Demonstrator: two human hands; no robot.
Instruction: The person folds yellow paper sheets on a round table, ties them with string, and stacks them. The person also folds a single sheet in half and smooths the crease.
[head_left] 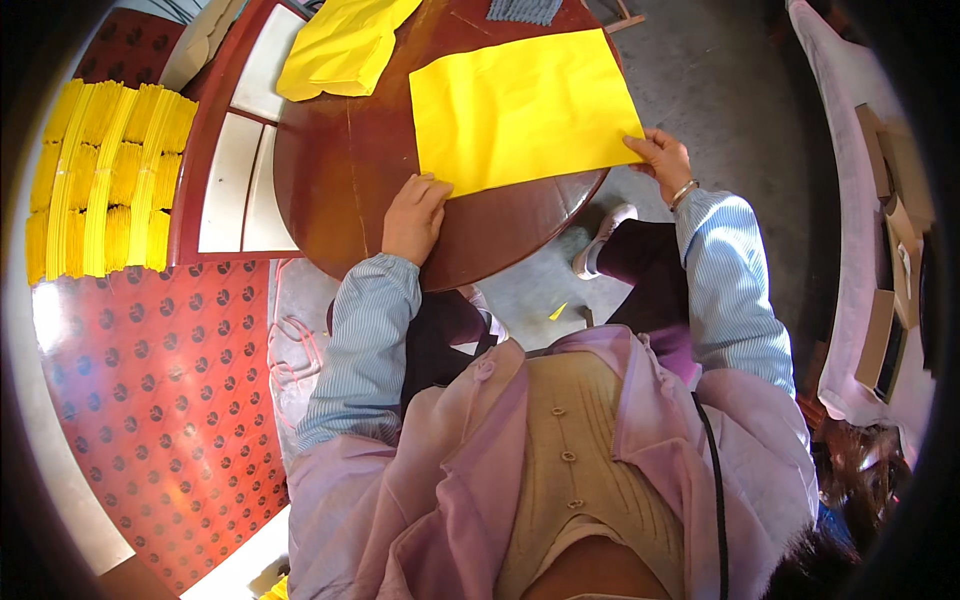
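A large yellow sheet (520,110), slightly rippled, lies over the round brown table (350,200). I cannot tell whether it is paper or cloth. My left hand (412,215) is closed at its near left corner, the fingertips meeting the edge. At the near right corner my right hand (662,162), with a bracelet at the wrist, pinches the sheet between thumb and fingers. Farther back on the left of the table rests another yellow piece, a folded pile (342,45) with layered edges.
Bundled yellow stacks (105,180) sit at the left beside a red-framed piece with white panels (228,170). Below them is a red patterned board (170,400). A grey textured item (524,10) lies at the table's far edge. Cardboard boxes (885,310) stand on a pale-covered surface at right.
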